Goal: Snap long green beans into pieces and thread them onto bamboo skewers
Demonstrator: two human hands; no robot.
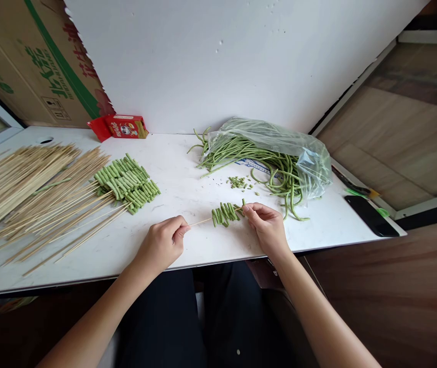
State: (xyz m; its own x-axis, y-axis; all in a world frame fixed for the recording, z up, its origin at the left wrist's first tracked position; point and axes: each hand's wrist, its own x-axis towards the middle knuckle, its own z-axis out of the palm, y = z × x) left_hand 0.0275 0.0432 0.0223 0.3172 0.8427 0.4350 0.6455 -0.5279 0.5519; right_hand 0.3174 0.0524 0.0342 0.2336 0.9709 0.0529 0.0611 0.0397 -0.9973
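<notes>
My left hand (167,239) is closed around the bare end of a thin wooden skewer (201,222). Several short pieces of green bean (225,214) are threaded crosswise along the skewer's other part. My right hand (266,223) pinches a piece of bean at the skewer's far end, thumb against fingers; the exact contact is partly hidden by the fingertips. Left of my hands lies a stack of filled bean skewers (126,180), their sticks pointing left. Behind my right hand, long green beans (237,151) spill from a clear plastic bag (268,130).
A large pile of bare skewers (22,179) covers the table's left side. Small bean ends (239,182) lie scattered near the bag. A red packet (128,127) stands by the white back panel (218,61). A black phone (371,215) rests at the right edge.
</notes>
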